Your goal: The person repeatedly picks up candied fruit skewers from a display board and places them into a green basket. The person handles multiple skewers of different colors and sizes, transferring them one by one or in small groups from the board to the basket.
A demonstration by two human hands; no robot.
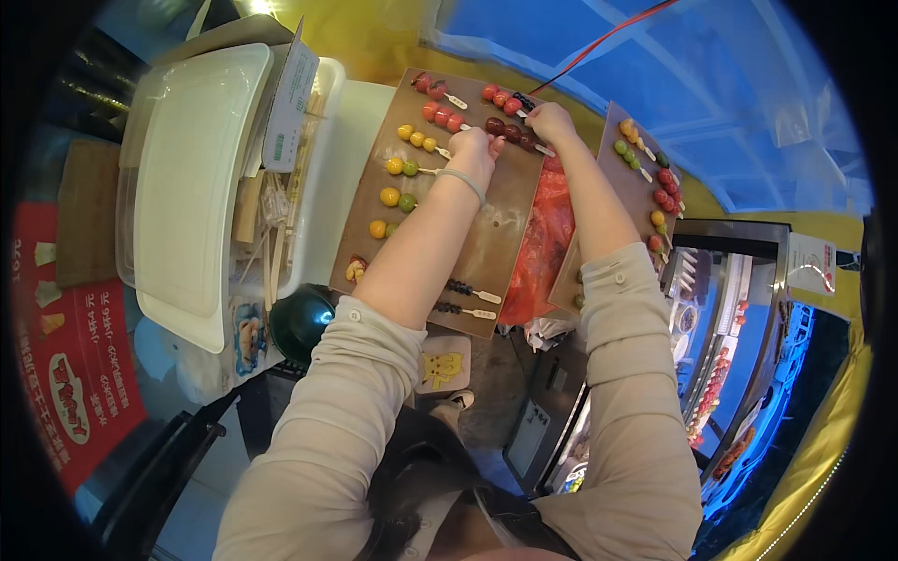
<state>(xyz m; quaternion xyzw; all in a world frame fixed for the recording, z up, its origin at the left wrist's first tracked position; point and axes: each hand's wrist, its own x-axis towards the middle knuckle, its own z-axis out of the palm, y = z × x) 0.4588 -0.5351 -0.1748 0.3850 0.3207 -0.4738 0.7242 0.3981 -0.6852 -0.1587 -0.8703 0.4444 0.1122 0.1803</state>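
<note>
A brown board before me bears rows of glazed fruit skewers. My left hand, fingers curled, is over its upper middle, beside the stick of a red fruit skewer. Whether it holds anything is hidden. My right hand is at the upper right edge, fingers bent by the stick ends of another red skewer and a black berry skewer; I cannot tell if it grips one. Between both hands lies a dark red skewer. Yellow-and-green skewers line the left side, partly behind my left forearm.
On the left, a white bin holds sticks and a carton, beside a translucent lid. A red plastic bag fills the gap before a second skewer board. A lit display case stands right; a dark green bowl sits lower left.
</note>
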